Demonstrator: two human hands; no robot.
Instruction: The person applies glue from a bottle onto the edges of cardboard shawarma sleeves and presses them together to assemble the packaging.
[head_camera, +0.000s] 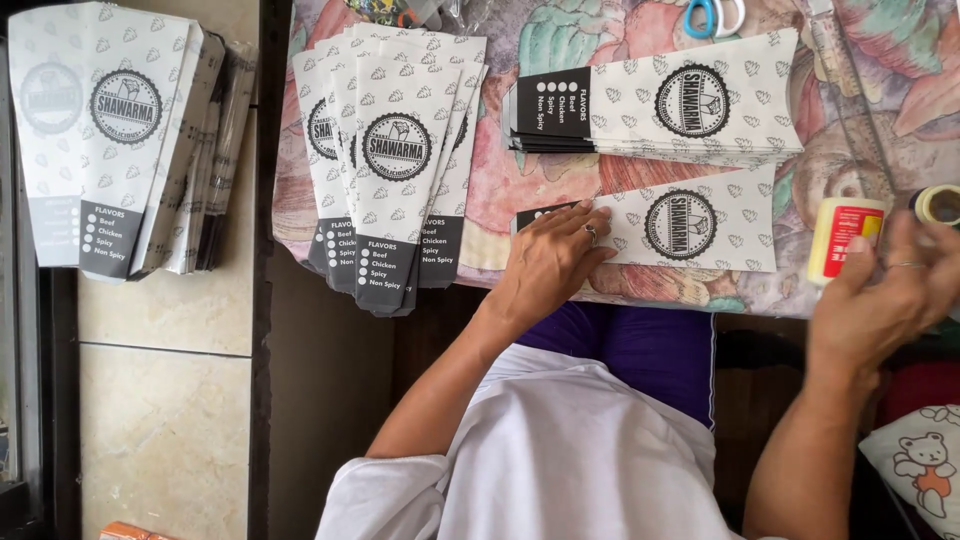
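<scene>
Your left hand (552, 258) presses flat, open, on a paper sleeve (690, 230); your right hand (885, 300) hovers loosely open beside the glue bottle (842, 238).

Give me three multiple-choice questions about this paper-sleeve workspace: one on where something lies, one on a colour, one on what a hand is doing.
1. Where do the scissors lie?
A. At the far edge of the table, beyond the side-lying stack of sleeves
B. On the tiled floor
C. Under the left hand

2. What colour are the scissor handles?
A. Red
B. Blue
C. Black

3. What is the left hand doing?
A. Gripping the scissors
B. Hanging off the table
C. Pressing flat on a single paper sleeve

Answers:
1 A, the scissors show at the top of the view, past that stack.
2 B, the loops are light blue.
3 C, the fingers lie spread on the sleeve's dark end, while the right hand is by the glue bottle.
</scene>
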